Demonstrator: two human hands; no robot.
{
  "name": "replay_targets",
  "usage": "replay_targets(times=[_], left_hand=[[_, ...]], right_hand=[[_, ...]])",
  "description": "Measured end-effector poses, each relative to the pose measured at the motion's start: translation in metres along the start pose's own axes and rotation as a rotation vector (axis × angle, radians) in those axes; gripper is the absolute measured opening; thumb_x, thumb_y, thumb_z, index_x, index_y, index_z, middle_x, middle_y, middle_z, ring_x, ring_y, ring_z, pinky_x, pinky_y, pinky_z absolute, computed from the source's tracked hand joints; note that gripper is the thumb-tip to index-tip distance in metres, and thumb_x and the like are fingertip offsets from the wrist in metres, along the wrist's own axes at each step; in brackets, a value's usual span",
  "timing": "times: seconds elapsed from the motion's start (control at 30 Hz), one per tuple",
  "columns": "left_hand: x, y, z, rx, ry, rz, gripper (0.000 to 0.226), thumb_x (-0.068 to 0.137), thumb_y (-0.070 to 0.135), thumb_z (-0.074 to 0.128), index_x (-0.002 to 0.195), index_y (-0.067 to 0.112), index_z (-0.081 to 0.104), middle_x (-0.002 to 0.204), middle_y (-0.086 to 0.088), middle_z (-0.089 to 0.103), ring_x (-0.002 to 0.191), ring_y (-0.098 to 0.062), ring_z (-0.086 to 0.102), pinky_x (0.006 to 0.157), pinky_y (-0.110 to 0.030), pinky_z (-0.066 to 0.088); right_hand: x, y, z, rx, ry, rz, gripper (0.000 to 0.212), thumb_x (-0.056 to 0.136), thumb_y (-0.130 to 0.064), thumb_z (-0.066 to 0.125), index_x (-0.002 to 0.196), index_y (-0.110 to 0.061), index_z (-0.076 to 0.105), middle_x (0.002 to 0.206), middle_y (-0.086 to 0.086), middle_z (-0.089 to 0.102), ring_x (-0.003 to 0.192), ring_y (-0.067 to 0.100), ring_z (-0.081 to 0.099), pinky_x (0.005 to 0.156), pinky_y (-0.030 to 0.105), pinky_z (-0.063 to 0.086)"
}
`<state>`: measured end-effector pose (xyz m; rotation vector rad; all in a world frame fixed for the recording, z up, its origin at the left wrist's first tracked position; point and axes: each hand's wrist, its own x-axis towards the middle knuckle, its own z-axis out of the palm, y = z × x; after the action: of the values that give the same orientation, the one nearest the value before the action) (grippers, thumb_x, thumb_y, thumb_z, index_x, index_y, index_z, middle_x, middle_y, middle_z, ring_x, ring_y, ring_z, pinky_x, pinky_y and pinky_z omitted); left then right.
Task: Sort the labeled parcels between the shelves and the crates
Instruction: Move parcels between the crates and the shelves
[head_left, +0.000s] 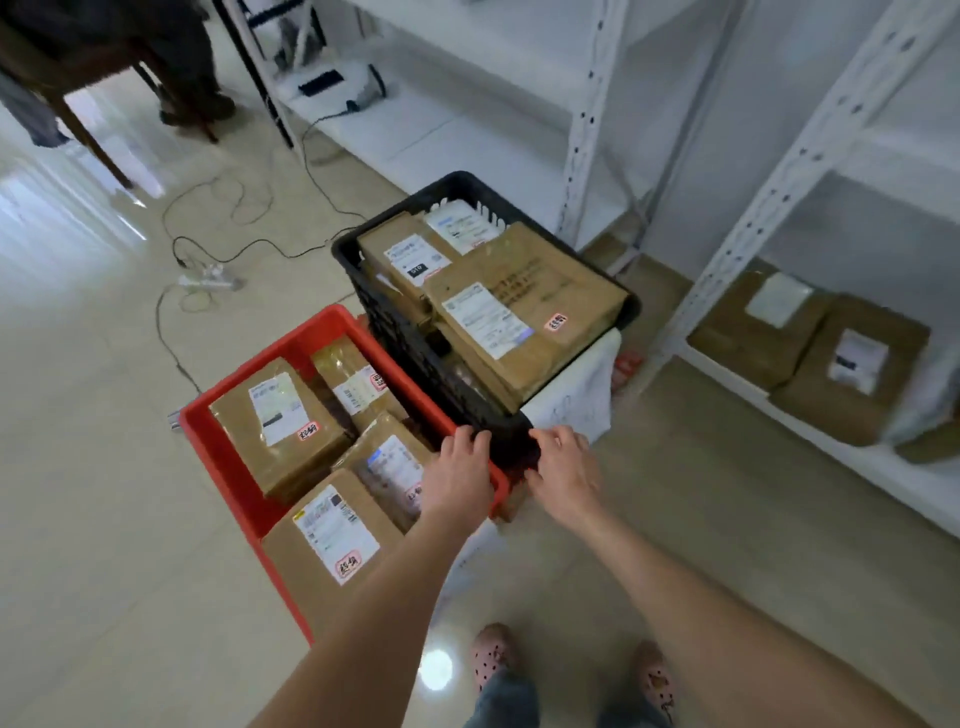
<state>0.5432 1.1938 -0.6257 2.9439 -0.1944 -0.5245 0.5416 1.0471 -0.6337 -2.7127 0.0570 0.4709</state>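
At the near corner of the black crate (395, 322), both hands close on its rim: the left hand (460, 470) reaches across the red crate (234, 478), the right hand (563, 470) is just beside it, each grip narrow and holding the black crate. Both crates stand on the floor (104, 364), touching, full of labeled parcels (524, 312). Other parcels (852, 374) lie on the low white shelf (831, 447) at the right.

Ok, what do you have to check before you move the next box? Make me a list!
1. Hands free of parcels: ok, left hand and right hand sit at the black crate's near corner.
2. Firm grip there: cannot tell.
3. Top parcel steady: not ok, it overhangs the rim, tilted.
4. Labels face up in the red crate: ok.
5. Room on the bottom shelf: ok, bare board shows.
6. Cables clear of feet: ok.
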Motion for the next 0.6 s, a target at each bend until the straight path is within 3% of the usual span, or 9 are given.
replay_targets(times=[0.2, 0.33, 0.6], left_hand=[[0.013, 0.123, 0.002, 0.157, -0.041, 0.196, 0.060, 0.089, 0.021, 0.054, 0.142, 0.019, 0.026, 0.146, -0.007, 0.027, 0.131, -0.027, 0.033, 0.091, -0.036, 0.044], [0.005, 0.224, 0.017, 0.190, -0.068, 0.294, 0.055, 0.092, 0.015, 0.047, 0.143, 0.019, 0.028, 0.150, -0.009, 0.025, 0.136, -0.029, 0.028, 0.103, -0.039, 0.037], [-0.030, 0.448, 0.060, 0.188, -0.113, 0.520, 0.064, 0.087, 0.018, 0.055, 0.144, 0.017, 0.025, 0.149, -0.007, 0.024, 0.136, -0.026, 0.028, 0.107, -0.038, 0.035]], right_hand=[[-0.046, 0.117, -0.045, 0.024, 0.099, 0.206, 0.055, 0.090, -0.029, 0.059, 0.141, -0.024, 0.038, 0.138, 0.002, 0.041, 0.126, 0.022, 0.041, 0.099, 0.032, 0.038], [-0.090, 0.203, -0.067, 0.076, 0.115, 0.333, 0.053, 0.090, -0.032, 0.056, 0.140, -0.022, 0.039, 0.138, 0.003, 0.040, 0.128, 0.022, 0.038, 0.102, 0.032, 0.036], [-0.198, 0.396, -0.117, 0.149, 0.211, 0.570, 0.051, 0.092, -0.033, 0.052, 0.138, -0.018, 0.040, 0.141, 0.004, 0.041, 0.130, 0.025, 0.035, 0.103, 0.032, 0.036]])
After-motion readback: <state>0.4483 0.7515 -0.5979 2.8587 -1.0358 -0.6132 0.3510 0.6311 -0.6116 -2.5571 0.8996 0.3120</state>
